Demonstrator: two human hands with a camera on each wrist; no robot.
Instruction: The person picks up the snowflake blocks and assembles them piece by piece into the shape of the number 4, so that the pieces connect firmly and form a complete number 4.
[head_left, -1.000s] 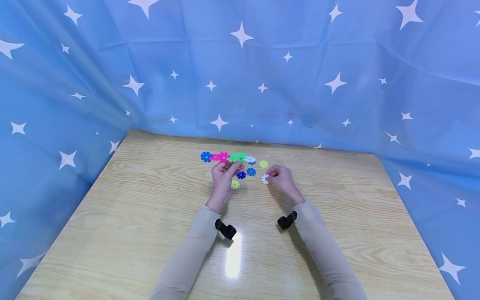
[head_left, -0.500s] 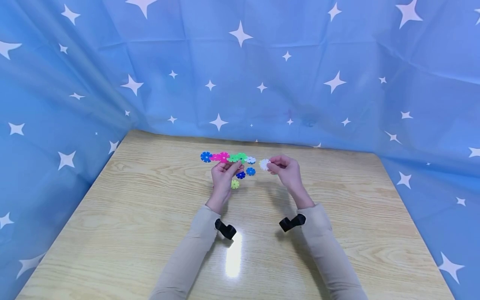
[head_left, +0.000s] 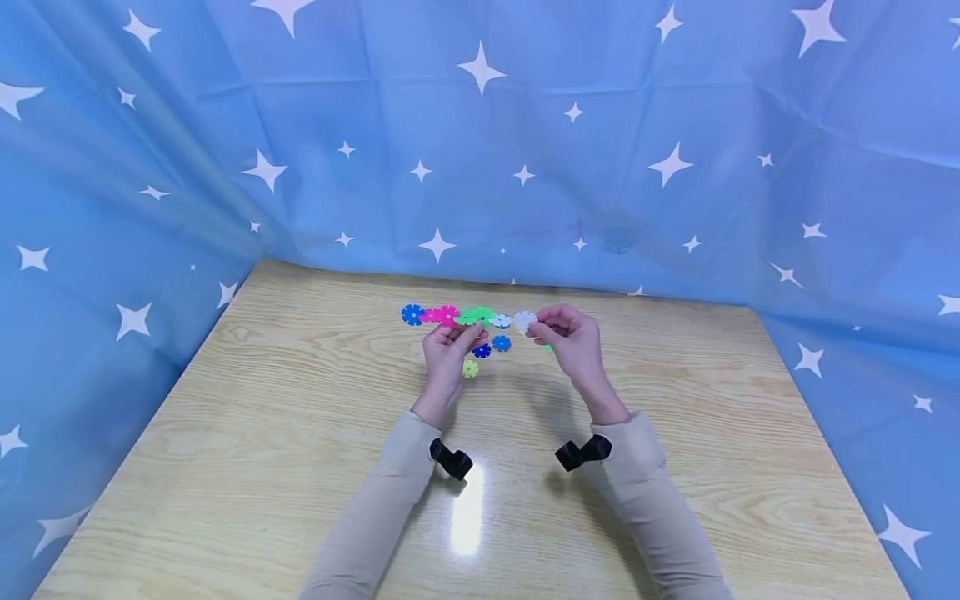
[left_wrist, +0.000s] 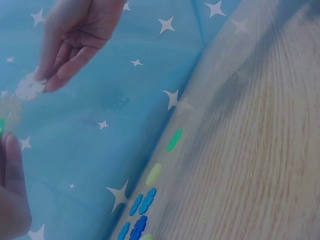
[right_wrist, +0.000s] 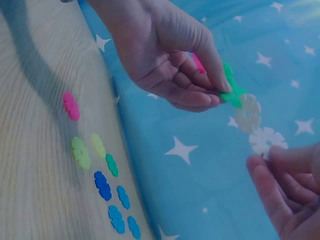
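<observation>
My left hand (head_left: 446, 360) pinches a chain of notched flower-shaped plastic discs by its green disc (head_left: 483, 317). Leftward from there run a second green disc, two pink discs (head_left: 448, 315) and a blue disc (head_left: 412, 314); a pale disc (right_wrist: 248, 114) ends the chain on the right. Between thumb and fingers, my right hand (head_left: 573, 343) holds a loose-looking white disc (right_wrist: 267, 142) by its edge. In the right wrist view its rim meets the pale end disc; whether their notches are joined, I cannot tell. Both hands are raised above the table.
Several loose discs lie on the wooden table (head_left: 315, 400) below the hands: blue (head_left: 501, 342), dark blue (head_left: 482, 351), yellow-green (head_left: 470, 368), green (left_wrist: 174, 140) and pink (right_wrist: 71, 105). A blue star-patterned curtain (head_left: 480, 167) hangs behind the table.
My right hand has lifted the white disc from near the table and brought it up and left to the chain's end. The left hand has stayed still with the chain.
</observation>
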